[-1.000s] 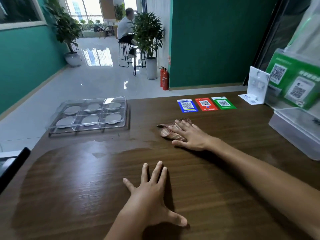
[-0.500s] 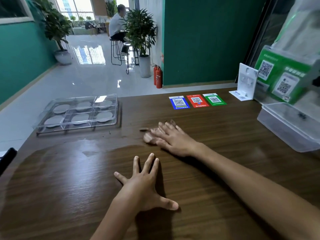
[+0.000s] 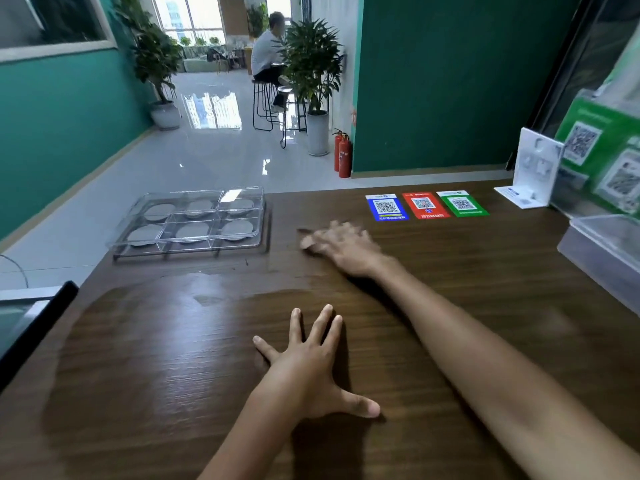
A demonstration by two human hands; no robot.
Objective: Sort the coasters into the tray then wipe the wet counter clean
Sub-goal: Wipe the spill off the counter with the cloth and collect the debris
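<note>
Coasters [image 3: 192, 231] lie sorted in the clear tray [image 3: 263, 216], one grey disc in each of its six compartments, three in the far row and three in the near row. That tray stands at the far left part of the wooden table [image 3: 485, 292], close to its far edge. Between the tray and the near edge a broad wet patch [image 3: 166, 327] darkens the wood, with a glossy reflection along its far side.

On the near middle of the table the left hand [image 3: 308, 368] lies flat, palm down, fingers [image 3: 323, 323] straight and spread, thumb out to the right, holding nothing. It rests on the wet patch's right part.

Farther off, just right of the tray, the right hand [image 3: 341, 245] reaches across palm down and is blurred. Its fingers look stretched toward the left, low over the wood. A dark reddish bit shows at their tips; whether they press a cloth there cannot be told from the blur.

Beyond that hand three QR cards [image 3: 424, 205], blue, red and green, lie side by side. A lidded plastic box [image 3: 602, 251] sits at the right edge.
</note>
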